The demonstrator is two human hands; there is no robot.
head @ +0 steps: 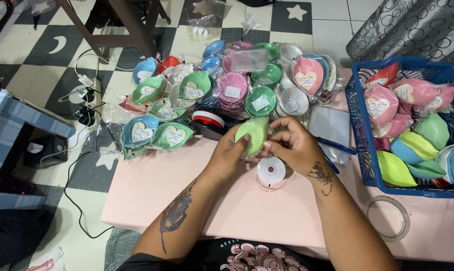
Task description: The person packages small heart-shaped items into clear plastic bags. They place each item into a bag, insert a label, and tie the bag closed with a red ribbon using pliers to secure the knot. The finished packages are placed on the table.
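Fingers of the right hand pinch at the wrapping of a light green leaf-shaped packet, and the left hand cups it from below, just above frame centre. Both work over the pink table, whose lower left stretch lies bare toward its near edge. At far right, the blue basket holds pink, green and blue packets, close by the right forearm. Behind the hands, a heap of wrapped packets crowds the table's far edge. Just below the hands sits a white thread spool; a clear tape roll lies lower right.
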